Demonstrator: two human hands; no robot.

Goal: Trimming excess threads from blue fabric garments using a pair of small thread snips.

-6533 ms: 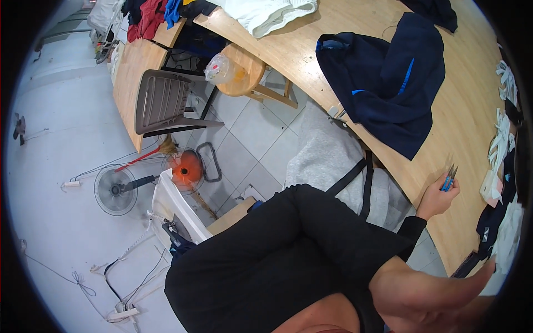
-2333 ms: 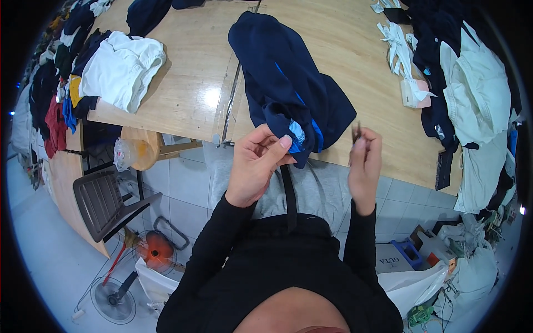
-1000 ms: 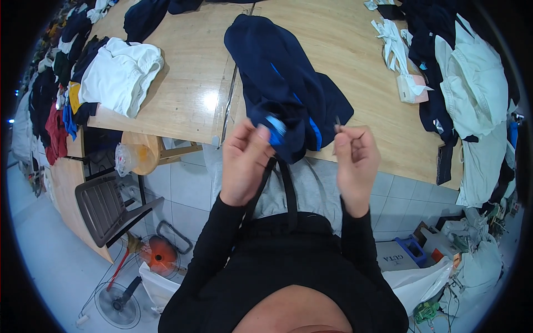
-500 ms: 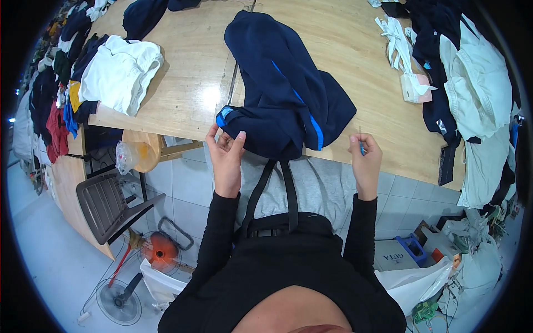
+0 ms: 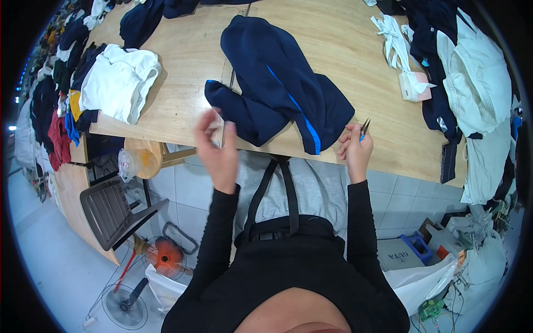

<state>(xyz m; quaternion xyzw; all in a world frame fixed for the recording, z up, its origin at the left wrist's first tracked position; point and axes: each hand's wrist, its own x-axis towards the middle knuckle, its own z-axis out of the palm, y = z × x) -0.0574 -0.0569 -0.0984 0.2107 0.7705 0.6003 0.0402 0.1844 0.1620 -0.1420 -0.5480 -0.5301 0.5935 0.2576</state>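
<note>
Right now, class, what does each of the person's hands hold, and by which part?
The right hand pinches small thread snips by the handle end, tips pointing up. The left hand is blurred; whether it holds anything cannot be told.

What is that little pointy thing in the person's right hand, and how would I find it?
Start at the long wooden table and follow its near edge, past the dark blue jacket with the bright blue stripe. Just right of it, the right hand holds a pair of small snips, points up, over the table's edge. They are the only thin metal thing there; everything around is soft cloth.
</note>
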